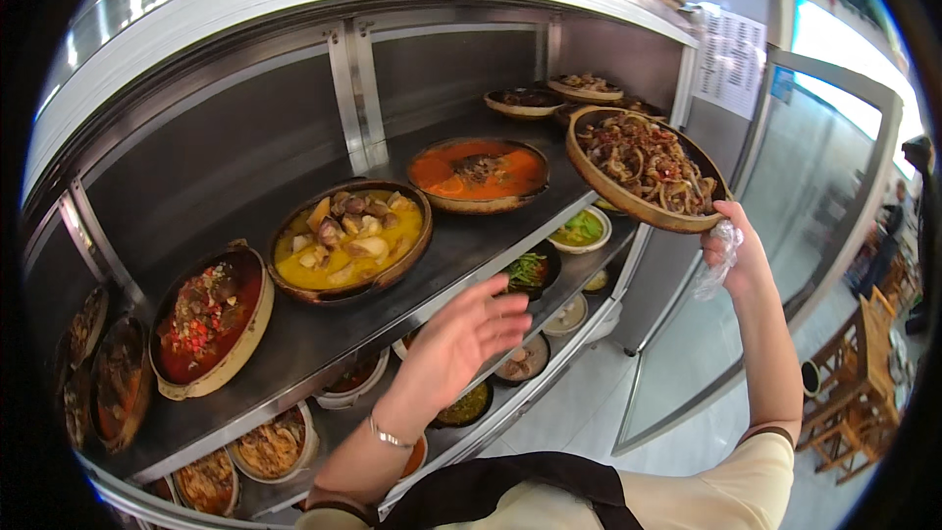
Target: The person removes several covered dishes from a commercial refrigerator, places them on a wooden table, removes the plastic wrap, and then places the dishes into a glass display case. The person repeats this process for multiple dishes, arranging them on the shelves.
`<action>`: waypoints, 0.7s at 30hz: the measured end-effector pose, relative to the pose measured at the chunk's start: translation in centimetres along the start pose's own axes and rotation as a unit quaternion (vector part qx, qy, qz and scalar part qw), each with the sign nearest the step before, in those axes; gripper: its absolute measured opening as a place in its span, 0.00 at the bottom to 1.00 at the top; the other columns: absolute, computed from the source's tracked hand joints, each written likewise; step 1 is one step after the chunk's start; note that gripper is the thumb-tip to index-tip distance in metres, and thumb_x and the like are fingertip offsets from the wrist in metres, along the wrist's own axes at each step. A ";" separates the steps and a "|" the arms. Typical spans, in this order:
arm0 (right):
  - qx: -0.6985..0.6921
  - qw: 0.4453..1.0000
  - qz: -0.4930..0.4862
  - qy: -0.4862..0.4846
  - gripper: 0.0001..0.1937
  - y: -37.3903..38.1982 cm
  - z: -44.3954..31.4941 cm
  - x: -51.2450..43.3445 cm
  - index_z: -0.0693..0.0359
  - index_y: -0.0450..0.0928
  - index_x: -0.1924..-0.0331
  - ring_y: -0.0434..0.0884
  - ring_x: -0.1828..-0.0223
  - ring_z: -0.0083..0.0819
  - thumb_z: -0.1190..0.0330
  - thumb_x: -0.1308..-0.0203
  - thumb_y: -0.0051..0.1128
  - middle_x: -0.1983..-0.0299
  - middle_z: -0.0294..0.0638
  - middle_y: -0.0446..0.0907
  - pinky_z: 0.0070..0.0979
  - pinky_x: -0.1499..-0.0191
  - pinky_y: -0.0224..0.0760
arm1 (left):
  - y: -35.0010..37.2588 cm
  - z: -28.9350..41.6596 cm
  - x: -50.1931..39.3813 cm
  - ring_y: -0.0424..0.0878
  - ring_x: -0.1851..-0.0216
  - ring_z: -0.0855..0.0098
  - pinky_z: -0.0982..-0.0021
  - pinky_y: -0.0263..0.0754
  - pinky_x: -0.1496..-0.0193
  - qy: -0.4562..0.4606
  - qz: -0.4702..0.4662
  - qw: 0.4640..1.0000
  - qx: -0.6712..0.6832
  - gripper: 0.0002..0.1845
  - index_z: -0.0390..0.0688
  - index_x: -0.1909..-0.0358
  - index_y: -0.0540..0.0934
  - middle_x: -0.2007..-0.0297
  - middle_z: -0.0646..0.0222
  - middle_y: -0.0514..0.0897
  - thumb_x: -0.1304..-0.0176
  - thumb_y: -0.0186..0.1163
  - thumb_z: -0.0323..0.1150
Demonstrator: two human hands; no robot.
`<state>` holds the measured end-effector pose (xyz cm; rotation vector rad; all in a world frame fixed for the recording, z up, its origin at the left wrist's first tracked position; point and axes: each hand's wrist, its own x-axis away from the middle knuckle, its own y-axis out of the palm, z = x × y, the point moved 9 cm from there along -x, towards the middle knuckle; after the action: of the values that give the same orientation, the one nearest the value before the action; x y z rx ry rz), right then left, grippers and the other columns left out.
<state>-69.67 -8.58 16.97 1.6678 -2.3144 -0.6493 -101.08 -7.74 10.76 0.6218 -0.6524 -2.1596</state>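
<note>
My right hand [736,250] grips the near rim of a shallow clay dish [647,165] heaped with sliced meat or offal and red chili. Crumpled clear plastic [717,261] hangs at that hand. The dish is held above the right end of the upper metal shelf. My left hand [471,331], slightly blurred, is in front of the shelf edge with fingers apart, holding nothing. On the shelf behind it stand a dish of yellow broth with meat chunks [353,239], a dish of orange-red broth [478,173] and a dish of red chili stew [213,309].
More clay dishes stand at the upper shelf's far right [524,99] and far left [118,383]. The lower shelf [504,401] holds several bowls of food. A glass door [751,235] stands ajar at the right, with wooden furniture [854,383] and a distant person beyond.
</note>
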 end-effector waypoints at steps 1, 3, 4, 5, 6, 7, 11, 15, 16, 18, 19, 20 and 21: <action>-0.008 1.000 -0.012 0.009 0.07 -0.2 0.4 -1.6 0.56 0.66 0.71 0.65 0.90 0.18 0.65 0.46 0.50 0.85 0.31 0.68 0.14 0.91 0.56 | -0.3 -0.2 -2.0 0.69 0.46 0.59 0.65 0.64 0.42 -0.029 0.026 0.996 0.084 0.23 0.37 0.44 0.62 0.49 0.51 0.69 0.37 0.49 0.38; -0.012 0.999 -0.029 0.024 0.07 -1.1 1.3 -4.8 0.57 0.66 0.70 0.65 0.90 0.18 0.65 0.46 0.50 0.85 0.30 0.68 0.14 0.91 0.55 | 0.4 -0.3 -6.2 0.65 0.43 0.57 0.63 0.60 0.39 -0.023 0.078 0.989 0.128 0.31 0.31 0.39 0.47 0.45 0.44 0.63 0.35 0.44 0.39; -0.010 0.999 -0.037 0.029 0.07 -1.4 1.6 -6.1 0.57 0.66 0.70 0.65 0.90 0.18 0.65 0.46 0.50 0.85 0.31 0.68 0.14 0.91 0.55 | 0.2 -0.6 -8.2 0.64 0.42 0.57 0.63 0.59 0.39 -0.021 0.134 0.980 0.145 0.31 0.31 0.39 0.45 0.44 0.44 0.61 0.34 0.42 0.41; -0.009 0.998 -0.044 0.035 0.07 -1.6 2.0 -7.2 0.57 0.66 0.69 0.65 0.90 0.18 0.65 0.46 0.50 0.84 0.31 0.68 0.14 0.91 0.55 | -0.4 -1.0 -9.7 0.64 0.42 0.57 0.63 0.58 0.38 -0.019 0.190 0.968 0.162 0.31 0.31 0.39 0.44 0.43 0.44 0.60 0.34 0.39 0.43; -0.011 0.998 -0.050 0.038 0.08 -1.8 2.2 -8.2 0.57 0.66 0.69 0.65 0.90 0.18 0.65 0.47 0.51 0.84 0.31 0.68 0.14 0.90 0.56 | -0.9 -1.0 -11.4 0.63 0.42 0.57 0.63 0.57 0.38 -0.013 0.196 0.964 0.181 0.31 0.31 0.39 0.44 0.43 0.45 0.59 0.33 0.37 0.44; -0.001 0.998 -0.058 0.039 0.08 -1.7 2.6 -9.1 0.57 0.66 0.69 0.65 0.89 0.18 0.64 0.47 0.51 0.83 0.32 0.69 0.14 0.90 0.56 | -1.8 -1.1 -12.8 0.62 0.41 0.57 0.63 0.56 0.37 -0.004 0.204 0.958 0.199 0.31 0.31 0.39 0.44 0.42 0.45 0.59 0.33 0.34 0.45; 0.014 0.995 -0.061 0.078 0.09 -2.3 4.2 -11.8 0.58 0.66 0.69 0.66 0.89 0.20 0.64 0.47 0.51 0.84 0.32 0.68 0.16 0.90 0.56 | -2.2 -1.0 -15.6 0.59 0.39 0.58 0.63 0.54 0.37 -0.002 0.224 0.953 0.205 0.32 0.29 0.39 0.43 0.42 0.45 0.58 0.32 0.27 0.47; 0.030 0.989 -0.091 0.115 0.09 -1.4 5.3 -13.4 0.58 0.66 0.70 0.66 0.89 0.21 0.64 0.48 0.52 0.84 0.33 0.68 0.17 0.89 0.56 | -3.8 -0.7 -17.3 0.60 0.39 0.60 0.63 0.51 0.36 -0.012 0.286 0.946 0.152 0.32 0.29 0.42 0.53 0.42 0.49 0.61 0.33 0.24 0.49; 0.029 0.986 -0.106 0.126 0.09 -1.2 5.7 -13.6 0.58 0.67 0.70 0.66 0.88 0.22 0.64 0.48 0.52 0.84 0.33 0.69 0.17 0.88 0.56 | -4.8 -0.5 -17.8 0.60 0.39 0.59 0.62 0.49 0.36 -0.010 0.301 0.944 0.136 0.33 0.27 0.43 0.53 0.44 0.48 0.64 0.33 0.23 0.50; 0.028 0.983 -0.119 0.140 0.09 -1.2 6.5 -14.9 0.58 0.67 0.70 0.67 0.88 0.22 0.64 0.48 0.53 0.84 0.34 0.69 0.18 0.88 0.56 | -6.2 0.6 -19.0 0.57 0.38 0.59 0.63 0.48 0.35 0.003 0.316 0.945 0.087 0.34 0.27 0.41 0.47 0.44 0.47 0.64 0.34 0.21 0.51; 0.027 0.980 -0.126 0.151 0.09 -1.3 7.0 -15.4 0.58 0.67 0.70 0.67 0.87 0.23 0.63 0.48 0.53 0.84 0.34 0.69 0.18 0.88 0.56 | -6.7 1.1 -19.6 0.56 0.37 0.60 0.63 0.47 0.34 0.007 0.324 0.944 0.064 0.35 0.27 0.40 0.44 0.44 0.47 0.64 0.34 0.20 0.51; 0.034 0.981 -0.116 0.154 0.09 -1.5 7.2 -15.7 0.57 0.67 0.70 0.67 0.88 0.22 0.63 0.48 0.53 0.85 0.33 0.68 0.17 0.89 0.55 | -7.4 1.5 -20.0 0.57 0.38 0.58 0.63 0.49 0.35 0.024 0.355 0.932 0.067 0.35 0.28 0.40 0.46 0.45 0.46 0.65 0.34 0.19 0.52; 0.042 0.980 -0.111 0.158 0.09 -1.1 7.7 -15.8 0.57 0.66 0.71 0.66 0.89 0.21 0.62 0.48 0.53 0.85 0.33 0.68 0.16 0.90 0.54 | -8.8 2.0 -20.6 0.61 0.40 0.57 0.63 0.52 0.36 0.049 0.370 0.924 0.078 0.35 0.28 0.41 0.47 0.46 0.46 0.67 0.34 0.21 0.52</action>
<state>-66.71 7.72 10.99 1.9260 -1.9770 -0.2968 -95.22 13.96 11.21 0.4578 -0.8450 -1.3739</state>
